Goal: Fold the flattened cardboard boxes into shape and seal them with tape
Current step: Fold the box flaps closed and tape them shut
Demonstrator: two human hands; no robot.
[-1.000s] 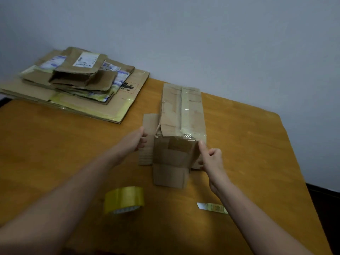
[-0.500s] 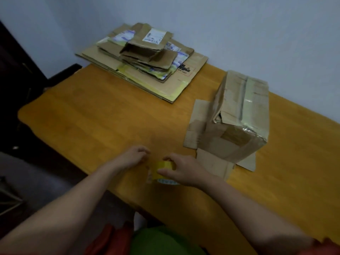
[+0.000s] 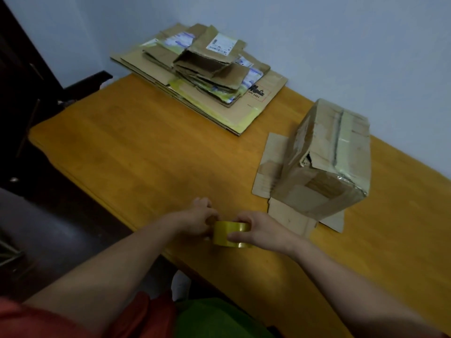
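Note:
A yellow tape roll [image 3: 228, 234] is held just above the table's near edge. My right hand [image 3: 262, 230] grips the roll from the right, fingers over its top and thumb on its side. My left hand [image 3: 199, 218] is at the roll's left side with curled fingers touching it; whether it pinches the tape end I cannot tell. A folded-up cardboard box [image 3: 327, 162] stands to the right on its splayed bottom flaps, its top seam closed with old tape and torn at one corner. A stack of flattened cardboard boxes [image 3: 202, 79] lies at the far edge against the wall.
The orange wooden table [image 3: 136, 142] has bare surface left of the box and in front of the stack. A dark chair or furniture [image 3: 83, 81] stands beyond the table's left end. The pale wall runs behind everything.
Both hands left the box and came to the tape roll near the table's front edge. The right hand took the roll and lifted it slightly; the left hand closed in on its left side.

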